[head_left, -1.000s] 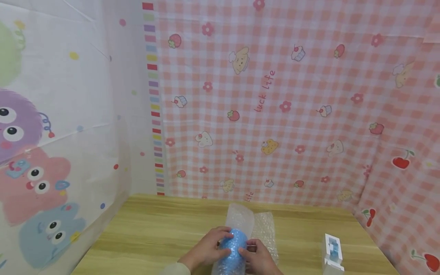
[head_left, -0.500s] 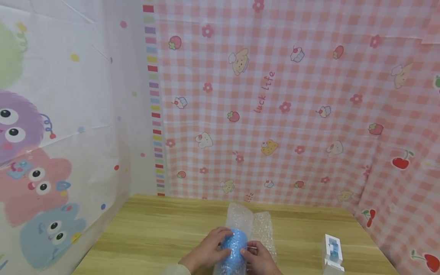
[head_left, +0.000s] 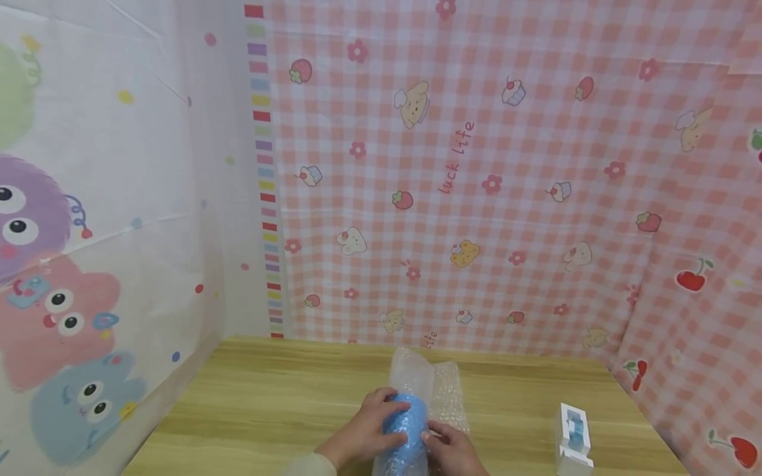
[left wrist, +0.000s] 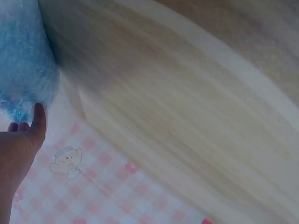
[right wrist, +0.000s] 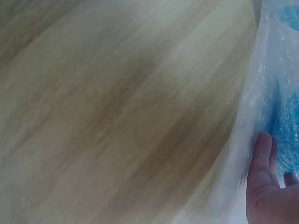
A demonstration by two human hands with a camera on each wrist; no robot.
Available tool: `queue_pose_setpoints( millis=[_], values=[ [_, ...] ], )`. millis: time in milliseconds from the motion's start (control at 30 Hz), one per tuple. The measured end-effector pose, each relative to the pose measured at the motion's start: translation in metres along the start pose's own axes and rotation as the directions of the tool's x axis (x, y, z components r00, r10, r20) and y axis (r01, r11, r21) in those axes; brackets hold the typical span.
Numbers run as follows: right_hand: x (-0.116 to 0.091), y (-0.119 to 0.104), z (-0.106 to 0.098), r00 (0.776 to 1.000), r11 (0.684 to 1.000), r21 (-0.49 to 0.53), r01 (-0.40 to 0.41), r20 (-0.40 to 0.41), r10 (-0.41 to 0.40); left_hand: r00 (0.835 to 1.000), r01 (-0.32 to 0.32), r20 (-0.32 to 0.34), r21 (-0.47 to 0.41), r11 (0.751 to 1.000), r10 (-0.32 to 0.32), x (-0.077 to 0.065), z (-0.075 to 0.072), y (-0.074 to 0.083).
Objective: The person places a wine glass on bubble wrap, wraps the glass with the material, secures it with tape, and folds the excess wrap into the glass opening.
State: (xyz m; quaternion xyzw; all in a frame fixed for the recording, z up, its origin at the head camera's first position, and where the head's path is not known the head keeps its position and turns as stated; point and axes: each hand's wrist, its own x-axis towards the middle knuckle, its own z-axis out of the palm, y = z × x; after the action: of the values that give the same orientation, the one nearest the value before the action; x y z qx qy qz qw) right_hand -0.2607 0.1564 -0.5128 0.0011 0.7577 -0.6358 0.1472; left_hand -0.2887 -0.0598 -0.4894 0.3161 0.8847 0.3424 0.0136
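Note:
A blue cylindrical thing [head_left: 408,423] lies lengthwise on the table, rolled in clear bubble wrap [head_left: 412,371]; its exact kind is hidden by the wrap. From the left, my left hand [head_left: 366,426] grips it, fingers over the top and thumb on the near side. At its right side my right hand [head_left: 454,451] holds the bubble wrap with thumb and curled fingers. A loose flap of wrap [head_left: 448,396] spreads flat to the right, beyond the right hand. Each wrist view shows the wrapped blue roll [left wrist: 23,56] at the fingertips of that hand [right wrist: 268,182].
To the right on the wood-grain table [head_left: 268,396] stands a small white box [head_left: 573,436] with a blue patterned window. A pink checked cloth [head_left: 476,218] hangs behind the table, and a white cartoon-print cloth [head_left: 149,251] hangs along the left.
The loose flap on the right has drawn in leftward and looks narrower. My left fingers have shifted slightly over the blue roll. Both hands stay on the wrapped roll.

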Motion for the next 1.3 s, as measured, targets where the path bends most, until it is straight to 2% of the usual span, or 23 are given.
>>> queue_pose_setpoints(
  millis=[133,333,433,533,633,733,767,867,933,1000,1133,1300],
  values=[
    [0.001,-0.002,0.000,1.000,0.999,-0.027,-0.025,0.004,0.025,0.999,0.024,0.024,0.007,1.000,-0.024,0.001,-0.002,0.002],
    [0.001,-0.009,-0.002,0.999,0.991,-0.124,0.040,0.001,-0.040,0.997,0.063,0.044,0.001,0.998,-0.063,0.006,-0.003,0.006],
    [0.001,-0.013,0.004,0.989,0.974,-0.220,0.057,-0.122,-0.086,0.997,0.072,0.038,0.003,0.997,-0.073,0.007,-0.003,0.008],
    [0.001,-0.015,0.013,0.956,0.950,-0.309,0.044,-0.262,-0.130,0.998,0.066,0.023,0.017,0.998,-0.067,0.007,-0.003,0.010],
    [0.002,-0.015,0.017,0.937,0.931,-0.356,0.078,-0.291,-0.190,0.999,0.047,0.010,0.026,0.999,-0.047,0.007,-0.003,0.011],
    [0.002,-0.014,0.019,0.940,0.933,-0.330,0.143,-0.250,-0.233,1.000,0.002,-0.002,0.031,1.000,-0.002,0.004,-0.002,0.009],
    [0.002,-0.015,0.020,0.942,0.939,-0.309,0.150,-0.244,-0.230,1.000,-0.001,-0.005,0.008,1.000,0.001,0.003,-0.002,0.007],
    [0.001,-0.016,0.020,0.951,0.959,-0.246,0.138,-0.238,-0.198,1.000,0.011,-0.013,-0.131,0.991,-0.013,-0.001,-0.002,0.001],
    [0.002,-0.017,0.020,0.954,0.968,-0.219,0.122,-0.242,-0.175,0.999,0.031,-0.011,-0.239,0.971,-0.034,-0.002,-0.002,-0.001],
    [0.002,-0.017,0.021,0.959,0.976,-0.199,0.086,-0.249,-0.135,0.998,0.052,-0.002,-0.305,0.951,-0.055,-0.003,-0.002,-0.003],
    [0.001,-0.015,0.022,0.964,0.988,-0.148,0.048,-0.253,-0.085,0.997,0.074,0.018,-0.305,0.949,-0.072,-0.004,-0.002,-0.003],
    [-0.002,-0.011,0.022,0.964,0.992,-0.095,0.083,-0.244,-0.104,0.996,0.083,0.015,-0.324,0.942,-0.083,-0.005,0.000,-0.003]
  ],
)
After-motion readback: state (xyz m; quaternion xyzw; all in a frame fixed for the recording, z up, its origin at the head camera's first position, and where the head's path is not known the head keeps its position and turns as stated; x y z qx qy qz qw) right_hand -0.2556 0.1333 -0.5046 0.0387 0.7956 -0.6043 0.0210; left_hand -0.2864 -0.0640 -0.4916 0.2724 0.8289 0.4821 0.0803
